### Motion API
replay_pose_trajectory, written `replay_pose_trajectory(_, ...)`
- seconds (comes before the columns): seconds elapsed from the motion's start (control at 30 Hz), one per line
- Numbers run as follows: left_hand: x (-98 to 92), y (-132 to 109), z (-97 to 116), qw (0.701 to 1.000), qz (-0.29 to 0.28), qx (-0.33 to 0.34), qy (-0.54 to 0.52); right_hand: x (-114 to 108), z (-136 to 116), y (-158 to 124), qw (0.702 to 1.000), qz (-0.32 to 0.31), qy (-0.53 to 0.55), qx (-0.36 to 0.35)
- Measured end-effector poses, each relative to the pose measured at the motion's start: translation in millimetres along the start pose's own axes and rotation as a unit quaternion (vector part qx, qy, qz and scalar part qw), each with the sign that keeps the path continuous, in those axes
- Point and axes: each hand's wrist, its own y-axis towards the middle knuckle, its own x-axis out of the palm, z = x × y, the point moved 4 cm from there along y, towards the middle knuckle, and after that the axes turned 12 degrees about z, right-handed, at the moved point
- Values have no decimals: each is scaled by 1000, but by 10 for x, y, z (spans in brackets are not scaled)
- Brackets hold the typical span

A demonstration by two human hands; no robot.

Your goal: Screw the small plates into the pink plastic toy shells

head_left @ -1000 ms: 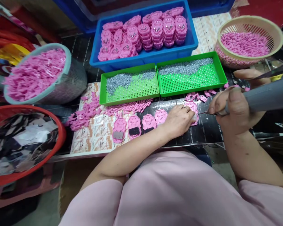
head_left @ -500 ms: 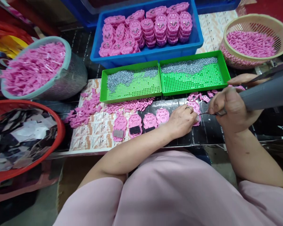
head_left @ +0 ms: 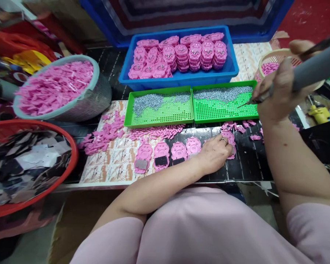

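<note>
My left hand (head_left: 216, 154), a ring on one finger, has its fingers bent and pressed on a pink plastic casing (head_left: 231, 141) lying on the bench. My right hand (head_left: 277, 91) is wrapped round a grey electric screwdriver (head_left: 316, 68). Its thin bit points left, over the right green tray (head_left: 225, 118), close to a bank of small silvery screws (head_left: 220, 94). Left of my left hand, several more pink casings (head_left: 161, 151) lie in a row, some with a dark or grey rectangular piece at the lower end. My left hand partly hides the nearest ones.
A second green tray (head_left: 159, 124) of screws adjoins. Behind stands a blue bin (head_left: 181, 81) of stacked pink assemblies. A grey-green basket (head_left: 103, 99) of pink pieces and a red basket (head_left: 74, 154) of flat scraps are leftward. A cream basket (head_left: 275, 55) is far right, partly hidden.
My right hand has lifted the screwdriver away from the casing, up and back to the right screw tray. My left hand stays on the casing. The view has tilted up slightly.
</note>
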Motion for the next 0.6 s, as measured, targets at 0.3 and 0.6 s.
replay_pose_trajectory(0.3,-23,-17,15,1000,17,17,-3,263,199,-114,996,-51,29,-65)
replay_pose_trajectory(0.6,3,-14,12,1000,15,18,-10,239,168,-49,998,-38,8,-58)
